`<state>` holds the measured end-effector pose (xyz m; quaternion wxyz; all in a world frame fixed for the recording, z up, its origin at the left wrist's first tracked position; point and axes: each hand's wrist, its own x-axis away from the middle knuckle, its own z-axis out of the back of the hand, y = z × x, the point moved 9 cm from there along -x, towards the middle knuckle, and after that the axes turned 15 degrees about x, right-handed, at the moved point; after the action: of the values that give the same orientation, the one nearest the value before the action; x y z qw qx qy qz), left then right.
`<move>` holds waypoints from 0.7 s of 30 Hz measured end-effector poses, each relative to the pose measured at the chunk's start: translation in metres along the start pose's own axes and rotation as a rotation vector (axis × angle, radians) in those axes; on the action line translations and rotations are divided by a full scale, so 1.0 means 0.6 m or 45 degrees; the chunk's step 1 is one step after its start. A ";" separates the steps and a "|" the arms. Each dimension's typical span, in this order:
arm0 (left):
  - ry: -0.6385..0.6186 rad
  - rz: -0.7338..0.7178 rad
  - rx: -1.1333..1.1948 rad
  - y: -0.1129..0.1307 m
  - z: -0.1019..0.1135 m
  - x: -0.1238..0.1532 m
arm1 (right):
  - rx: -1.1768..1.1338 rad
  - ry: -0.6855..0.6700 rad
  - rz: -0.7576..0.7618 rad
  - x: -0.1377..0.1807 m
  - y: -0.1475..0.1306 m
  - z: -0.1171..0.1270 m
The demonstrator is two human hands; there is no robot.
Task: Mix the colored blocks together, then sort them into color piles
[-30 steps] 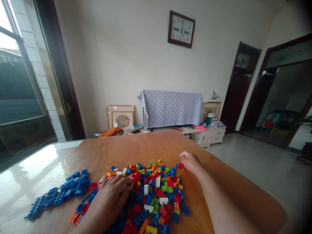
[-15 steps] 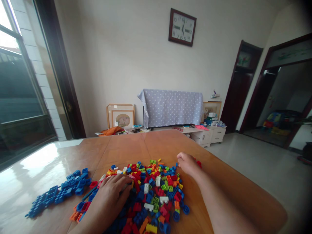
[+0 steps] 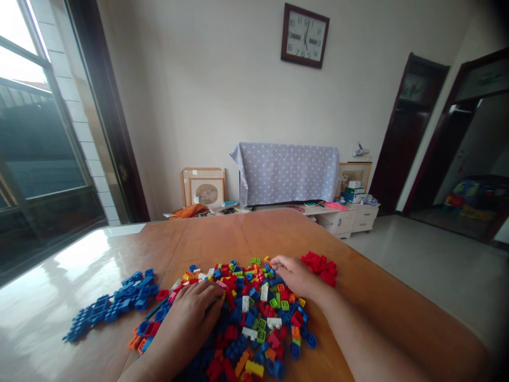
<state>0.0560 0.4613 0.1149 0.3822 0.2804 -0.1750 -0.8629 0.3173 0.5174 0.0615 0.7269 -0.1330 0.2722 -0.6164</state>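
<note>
Picking, seemingly, the half-curled right hand (image 3: 295,274) is lying at the one-o'clock edge of multicoloured blocky plastic bricks (image 3: 251,319), the arched left hand (image 3: 200,306) at ten, holds unclear, probably needing a fingertip pinch next.

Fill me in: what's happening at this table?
A person's left hand rests on a mixed pile of toy building bricks. The right hand is at the pile's far right edge; whether it holds anything is unclear. Red bricks lie grouped right of that hand; blue bricks lie apart on the left.
</note>
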 end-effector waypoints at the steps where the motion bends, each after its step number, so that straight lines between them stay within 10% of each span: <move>1: 0.000 0.002 0.002 0.000 0.000 0.000 | -0.031 -0.011 0.014 0.002 -0.006 -0.002; 9: 0.007 0.000 0.011 0.000 -0.001 0.001 | -0.411 -0.100 -0.028 0.009 -0.023 -0.006; 15: 0.029 -0.020 0.004 -0.004 -0.004 0.004 | 0.104 0.128 0.189 0.014 -0.066 0.023; 21: 0.025 -0.050 -0.001 0.004 -0.002 -0.001 | 0.362 -0.198 0.387 0.034 -0.117 -0.017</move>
<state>0.0585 0.4601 0.1158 0.3669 0.2921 -0.1656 -0.8676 0.2557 0.4849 0.0852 0.8417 -0.0337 0.1427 -0.5196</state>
